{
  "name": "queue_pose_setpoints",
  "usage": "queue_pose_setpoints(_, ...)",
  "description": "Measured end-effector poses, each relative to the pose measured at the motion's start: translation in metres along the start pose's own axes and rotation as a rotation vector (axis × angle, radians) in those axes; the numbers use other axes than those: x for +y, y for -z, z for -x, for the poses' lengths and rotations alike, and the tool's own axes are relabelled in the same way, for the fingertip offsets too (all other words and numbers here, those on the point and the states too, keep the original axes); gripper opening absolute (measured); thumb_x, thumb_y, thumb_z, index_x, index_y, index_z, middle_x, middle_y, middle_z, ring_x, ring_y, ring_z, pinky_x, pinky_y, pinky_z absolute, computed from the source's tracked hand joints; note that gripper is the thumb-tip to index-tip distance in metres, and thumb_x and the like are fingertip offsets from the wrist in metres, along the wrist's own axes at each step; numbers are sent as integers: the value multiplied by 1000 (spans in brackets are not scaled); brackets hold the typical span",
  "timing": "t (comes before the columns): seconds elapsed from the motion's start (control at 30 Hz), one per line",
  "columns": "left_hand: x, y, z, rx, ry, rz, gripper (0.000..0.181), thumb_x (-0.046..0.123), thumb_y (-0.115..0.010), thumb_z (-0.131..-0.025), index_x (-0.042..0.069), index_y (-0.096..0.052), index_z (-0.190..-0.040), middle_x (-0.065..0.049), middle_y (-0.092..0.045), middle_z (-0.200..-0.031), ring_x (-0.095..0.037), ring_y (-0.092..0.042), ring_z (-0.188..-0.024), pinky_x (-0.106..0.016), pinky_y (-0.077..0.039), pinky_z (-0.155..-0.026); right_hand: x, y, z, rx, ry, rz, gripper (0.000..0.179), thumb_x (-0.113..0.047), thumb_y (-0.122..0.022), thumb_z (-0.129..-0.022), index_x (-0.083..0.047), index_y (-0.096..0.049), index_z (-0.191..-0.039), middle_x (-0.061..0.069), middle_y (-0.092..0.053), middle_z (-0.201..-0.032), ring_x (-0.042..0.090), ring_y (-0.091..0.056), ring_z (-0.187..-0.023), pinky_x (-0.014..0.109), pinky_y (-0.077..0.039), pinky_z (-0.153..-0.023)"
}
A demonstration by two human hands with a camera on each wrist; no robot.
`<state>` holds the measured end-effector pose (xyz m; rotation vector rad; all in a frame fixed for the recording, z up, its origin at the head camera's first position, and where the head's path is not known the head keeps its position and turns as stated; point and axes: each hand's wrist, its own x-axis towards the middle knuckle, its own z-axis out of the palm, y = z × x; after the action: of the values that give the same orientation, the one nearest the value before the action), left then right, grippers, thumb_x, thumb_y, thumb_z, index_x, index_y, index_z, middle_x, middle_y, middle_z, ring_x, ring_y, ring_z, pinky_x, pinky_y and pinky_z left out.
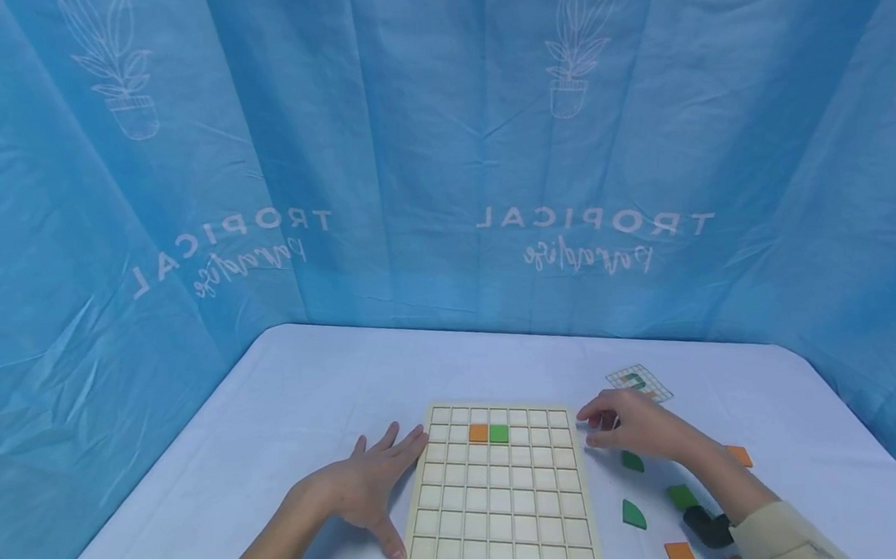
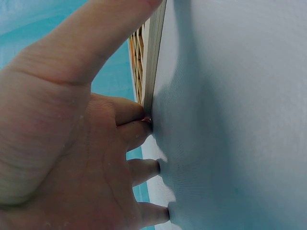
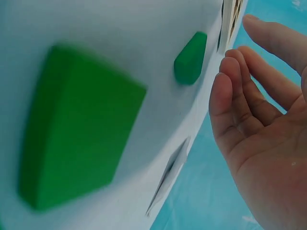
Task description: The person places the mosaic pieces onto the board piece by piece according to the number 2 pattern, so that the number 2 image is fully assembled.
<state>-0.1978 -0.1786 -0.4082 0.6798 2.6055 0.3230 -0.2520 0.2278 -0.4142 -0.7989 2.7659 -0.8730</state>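
A pale wooden grid board (image 1: 500, 501) lies on the table with an orange square tile (image 1: 478, 433) and a green square tile (image 1: 498, 434) side by side in its second row from the far edge. My left hand (image 1: 369, 487) is spread along the board's left side, thumb at the near corner and index finger by the far part. In the left wrist view, the fingertips (image 2: 144, 167) rest on the cloth. Just off the board's far right edge hovers my right hand (image 1: 629, 426), loosely bent, nothing between thumb and fingers; the right wrist view shows this hand (image 3: 268, 110) above the tabletop too.
Right of the board lie green quarter-round pieces (image 1: 633, 515), a green piece (image 1: 682, 496) and orange pieces (image 1: 681, 555). A printed grid card (image 1: 651, 380) sits behind the right hand. Blue curtains (image 1: 428, 164) surround the white table (image 1: 332, 376).
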Motion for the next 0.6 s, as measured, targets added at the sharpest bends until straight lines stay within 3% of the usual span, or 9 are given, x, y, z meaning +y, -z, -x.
queue_pose_setpoints(0.2,0,1,0,-2,-3,-1,144,71,-81,-41,16,-14,-156,1,-8,-161,-33,3,-145,-65,-1,-108,3,6,11,-2,-44,0,38,-23,-79,-80,-4,-68,-112,-7,-61,-84,11,-56,-76,26,-49,-63)
queue_pose_setpoints(0.6,-1,1,-1,-16,3,7,144,70,-82,-42,16,-13,-156,0,-7,-161,-33,4,-145,-66,-1,-107,15,8,31,-57,-140,-48,35,-27,-82,-75,-10,-70,-102,-5,-62,-84,14,-56,-76,26,-50,-64)
